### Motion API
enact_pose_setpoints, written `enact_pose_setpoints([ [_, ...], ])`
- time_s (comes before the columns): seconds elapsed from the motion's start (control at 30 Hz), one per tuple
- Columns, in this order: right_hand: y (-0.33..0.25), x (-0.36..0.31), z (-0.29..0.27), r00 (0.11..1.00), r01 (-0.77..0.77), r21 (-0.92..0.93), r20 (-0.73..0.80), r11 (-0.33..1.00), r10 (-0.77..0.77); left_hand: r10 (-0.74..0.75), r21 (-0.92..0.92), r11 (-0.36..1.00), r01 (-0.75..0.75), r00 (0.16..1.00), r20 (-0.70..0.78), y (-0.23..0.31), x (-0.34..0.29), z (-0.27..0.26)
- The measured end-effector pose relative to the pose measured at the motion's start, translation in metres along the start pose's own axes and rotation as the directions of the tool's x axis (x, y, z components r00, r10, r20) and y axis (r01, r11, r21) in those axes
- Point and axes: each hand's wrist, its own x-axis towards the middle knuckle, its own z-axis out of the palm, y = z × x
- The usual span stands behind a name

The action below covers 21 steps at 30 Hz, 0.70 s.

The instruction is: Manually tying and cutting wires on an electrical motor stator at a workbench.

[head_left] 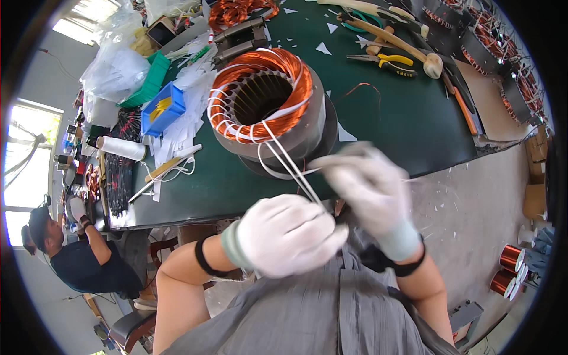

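The right white-gloved hand (373, 190) is blurred; its grip cannot be told. The lower ends of 2 straight white cord strands (286, 152) are hidden by the left white-gloved hand (284, 236). The heaped orange copper wire coils (234, 14) are cut off by the upper edge.

copper-orange coil (291, 68), white cord (303, 177), grey core (313, 121), white gloves (287, 236), pale-green cuffs (235, 245), green tabletop (390, 127)

Stator winding (293, 66): glossy copper-coloured wire. Stator core (310, 133): dull grey metal. Lacing cord (290, 158): smooth white strands. The worker's gloves (284, 234): matt cloth. Benchtop (213, 195): smooth green surface; I see a soft sheen near the edge. Small bin (171, 117): blue plastic. Mallet (433, 66): smooth bare wood. Pliers (391, 60): metal nose, plastic-looking grips.
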Motion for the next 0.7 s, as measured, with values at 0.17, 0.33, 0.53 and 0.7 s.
enact_pose_setpoints([
  [0.17,-0.011,-0.004,-0.004,0.972,-0.153,0.541,0.234,0.827,0.027,-0.044,0.237,0.970,0.048,0.999,-0.024,-0.032,-0.019,-0.026],
  [0.33,-0.017,0.016,0.042,0.950,-0.184,0.871,0.276,0.455,-0.145,-0.257,0.299,0.911,0.282,0.959,-0.121,-0.088,-0.005,-0.033],
  [0.53,0.021,0.018,0.068,0.940,0.170,0.559,0.155,0.812,-0.303,-0.287,0.120,0.945,0.303,0.949,-0.134,-0.093,0.003,-0.046],
  [0.7,0.023,0.002,0.060,0.978,0.194,0.571,-0.054,0.798,-0.199,-0.460,0.041,0.876,0.480,0.859,-0.224,-0.079,0.009,-0.035],
])
